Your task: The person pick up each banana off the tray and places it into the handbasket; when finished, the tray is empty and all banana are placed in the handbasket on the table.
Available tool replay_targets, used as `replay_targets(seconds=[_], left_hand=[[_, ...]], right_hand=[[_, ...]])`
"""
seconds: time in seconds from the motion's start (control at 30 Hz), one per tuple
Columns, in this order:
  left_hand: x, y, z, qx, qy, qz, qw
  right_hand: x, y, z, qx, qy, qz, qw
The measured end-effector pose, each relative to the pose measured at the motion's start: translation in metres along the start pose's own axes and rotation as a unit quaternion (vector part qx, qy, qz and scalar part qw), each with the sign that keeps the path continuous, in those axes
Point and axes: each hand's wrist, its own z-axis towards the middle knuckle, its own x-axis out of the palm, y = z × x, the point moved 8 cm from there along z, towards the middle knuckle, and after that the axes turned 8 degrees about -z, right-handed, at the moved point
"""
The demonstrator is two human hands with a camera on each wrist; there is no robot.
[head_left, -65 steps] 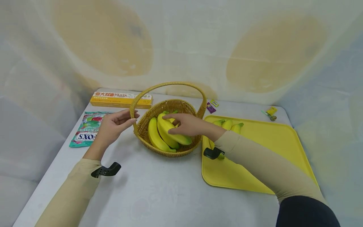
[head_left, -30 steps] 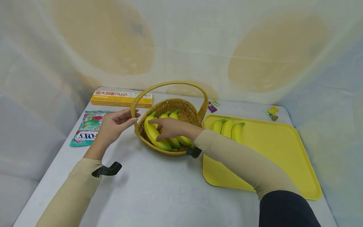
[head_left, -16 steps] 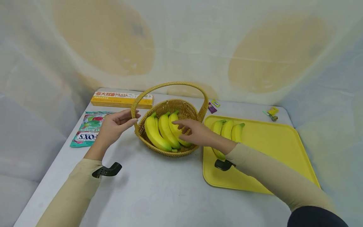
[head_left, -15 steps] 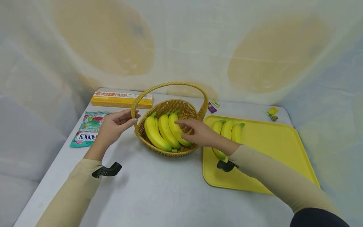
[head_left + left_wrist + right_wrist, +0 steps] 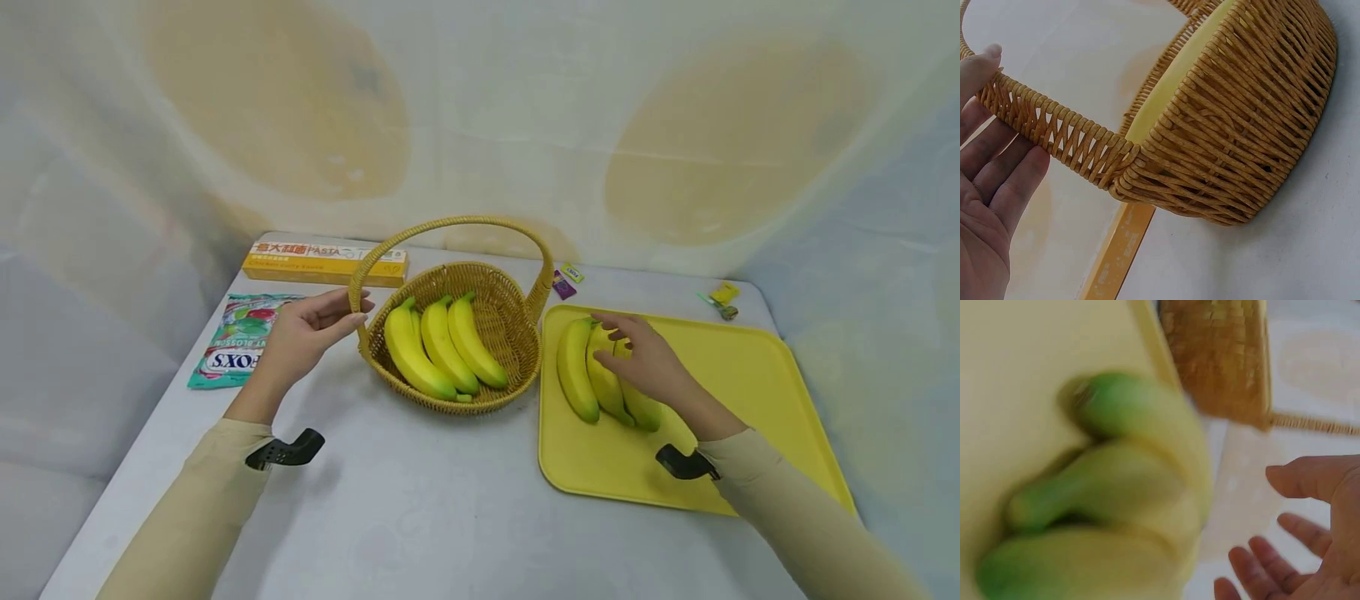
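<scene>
My left hand (image 5: 298,340) holds the left side of the handle of a woven basket (image 5: 450,406). In the left wrist view its thumb lies on one side of the handle (image 5: 1054,128) and its fingers behind. Several yellow bananas (image 5: 447,346) with green ends lie side by side in the basket; one is mostly hidden beneath the others. Over the yellow tray (image 5: 742,400) hovers my right hand (image 5: 648,367), fingers spread and holding nothing. Under and beside it three bananas (image 5: 576,375) lie on the tray, the right ones partly covered by the hand.
A pasta box (image 5: 322,265) lies behind the basket at the left. Near my left hand is a green FOX'S candy bag (image 5: 238,342). Small wrapped candies (image 5: 563,286) lie behind the tray's left corner, more candies (image 5: 724,293) at its back edge. Fabric walls surround the table.
My right hand first shifted bananas leftward in the basket and released them. It has since moved right, out of the basket, to above the tray's bananas. The left hand stays on the handle.
</scene>
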Motion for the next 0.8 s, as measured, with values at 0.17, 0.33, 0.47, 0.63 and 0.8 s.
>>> replay_targets(seconds=[0.17, 0.33, 0.47, 0.63, 0.8], left_hand=[[0.001, 0.0, 0.0, -0.002, 0.0, 0.0, 1.0], [0.001, 0.0, 0.0, -0.004, 0.001, 0.004, 1.0], [0.002, -0.002, 0.0, -0.004, 0.002, 0.007, 1.0], [0.002, -0.003, 0.0, -0.007, 0.001, 0.006, 1.0], [0.001, -0.001, 0.0, -0.013, -0.003, -0.003, 0.9999]], right_hand=[[-0.003, -0.036, -0.013, 0.06, 0.016, -0.027, 0.998], [0.008, -0.058, -0.02, 0.077, 0.074, -0.039, 0.994], [0.014, -0.064, -0.026, 0.076, 0.098, -0.045, 0.991], [0.011, -0.065, -0.03, 0.074, 0.088, -0.043, 0.992], [0.0, -0.059, -0.036, 0.066, 0.079, -0.035, 0.994]])
